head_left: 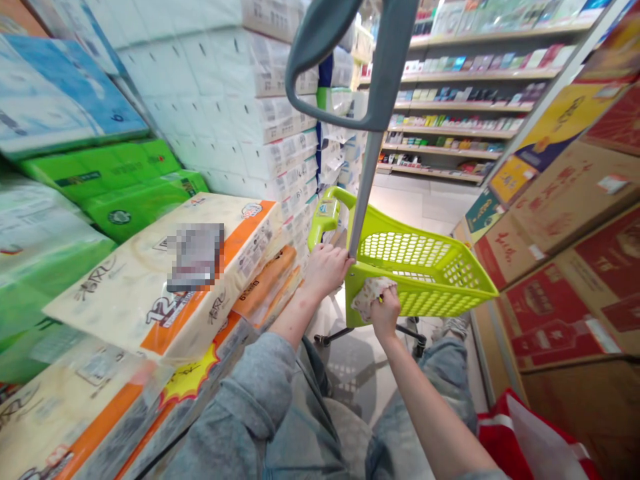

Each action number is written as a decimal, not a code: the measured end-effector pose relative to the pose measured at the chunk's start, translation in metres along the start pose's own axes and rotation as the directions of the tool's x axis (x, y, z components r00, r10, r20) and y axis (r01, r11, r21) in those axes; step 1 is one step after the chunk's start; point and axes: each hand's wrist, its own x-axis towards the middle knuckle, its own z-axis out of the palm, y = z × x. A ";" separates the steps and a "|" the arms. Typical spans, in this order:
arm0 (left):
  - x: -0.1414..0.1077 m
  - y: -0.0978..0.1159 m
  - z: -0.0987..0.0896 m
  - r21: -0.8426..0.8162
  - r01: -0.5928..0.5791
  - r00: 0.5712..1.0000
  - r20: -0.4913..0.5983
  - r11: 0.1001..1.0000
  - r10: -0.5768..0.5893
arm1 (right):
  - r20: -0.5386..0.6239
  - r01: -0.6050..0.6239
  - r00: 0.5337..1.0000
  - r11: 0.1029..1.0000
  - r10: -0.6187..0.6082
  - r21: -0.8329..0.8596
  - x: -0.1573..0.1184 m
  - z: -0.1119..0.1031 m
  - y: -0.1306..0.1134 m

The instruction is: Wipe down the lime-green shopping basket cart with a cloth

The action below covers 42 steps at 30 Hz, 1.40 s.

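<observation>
A lime-green shopping basket cart (445,257) with slotted walls stands before me, a grey pole and handle (367,180) rising from it. At the basket's near corner, beside the foot of the pole, my left hand (329,268) is closed on the rim. A pale patterned cloth (370,299) is bunched in the fingers of my right hand (387,313). The cloth lies against the outside of the basket's near wall. What sits inside the basket by the pole is mostly hidden.
Tissue packs (115,287) are stacked at my left, a blurred-out dark flat object (196,257) on top. White packs (220,100) tower behind. Cartons (560,293) line the right side, above a red-and-white bag (530,433). Stocked shelves (450,107) stand at the aisle's end.
</observation>
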 end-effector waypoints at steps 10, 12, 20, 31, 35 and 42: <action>0.001 0.005 -0.002 0.036 -0.003 1.000 -0.008 0.999 0.003 | 0.157 -0.237 0.959 0.972 0.235 -0.010 -0.039 0.013 0.030; 0.001 0.006 -0.001 0.036 -0.005 1.000 -0.006 0.999 0.005 | 0.158 -0.247 0.956 0.969 0.246 -0.013 -0.038 0.012 0.030; 0.003 0.008 0.001 -0.003 0.016 1.000 -0.002 1.000 -0.016 | 0.000 -0.192 0.981 0.981 0.192 0.037 0.003 0.005 -0.015; 0.004 0.011 -0.001 0.002 0.020 1.000 0.016 1.000 -0.020 | -0.013 -0.062 0.998 0.998 0.062 -0.016 -0.013 -0.021 0.000; 0.004 0.013 0.000 -0.002 0.012 1.000 0.005 1.000 -0.012 | -0.115 0.111 0.986 0.992 -0.117 -0.055 0.020 -0.033 -0.030; 0.002 0.012 0.001 -0.011 -0.047 0.999 0.024 0.999 0.048 | 0.218 0.314 0.930 0.948 -0.295 -0.057 0.066 -0.024 -0.023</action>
